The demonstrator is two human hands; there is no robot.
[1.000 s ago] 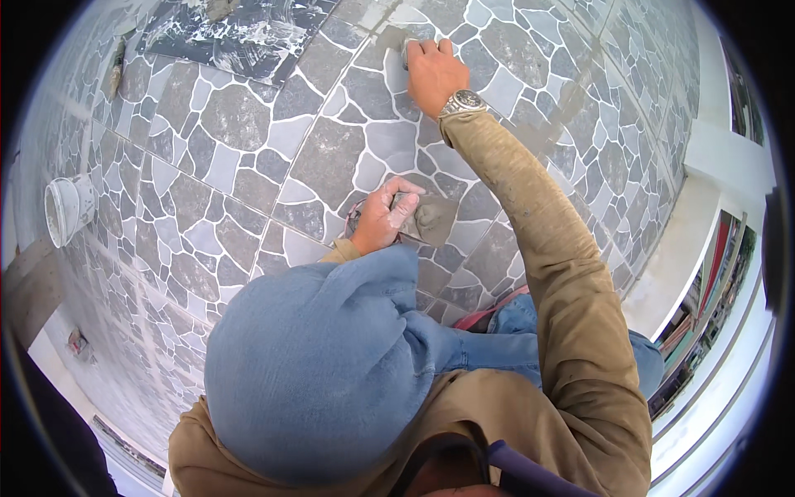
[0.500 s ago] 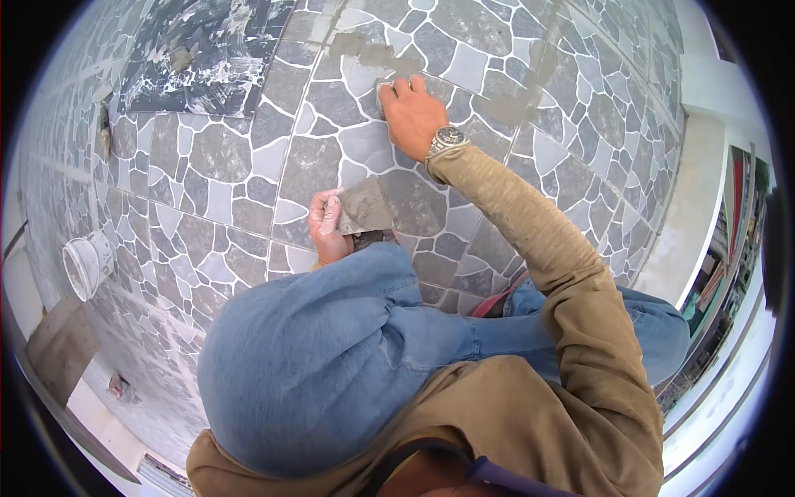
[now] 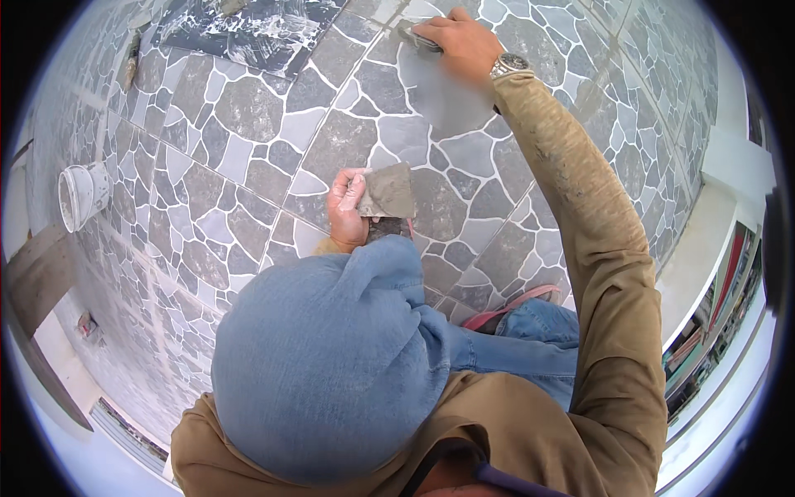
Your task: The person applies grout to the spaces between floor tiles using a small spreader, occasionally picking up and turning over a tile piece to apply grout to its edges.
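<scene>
My left hand [image 3: 348, 205], whitened with dusty residue, pinches the edge of a small square plate [image 3: 387, 190] coated in grey paste. Its thumb lies on the plate's left side, above my bent knee. Farther out, my right hand [image 3: 465, 45] with a wristwatch reaches to the floor and grips a small flat spreader [image 3: 418, 37], partly covered by the fingers. Both rest over stone-patterned floor tiles [image 3: 348, 141] with white joint lines. Just below the right hand, a smooth grey blurred patch [image 3: 451, 95] hides the pattern.
A dark board [image 3: 248, 41] streaked with white lies at the upper left, beside a paste-crusted tool [image 3: 131, 62]. A white bucket [image 3: 84, 195] stands at the left near a wooden plank [image 3: 41, 273]. A white ledge [image 3: 704, 224] runs along the right. My pink-edged shoe [image 3: 513, 306] is on the tiles.
My right hand with the spreader has moved farther out across the tiles. My left hand still holds the coated plate. The whole view has shifted, with the dark board now partly cut off.
</scene>
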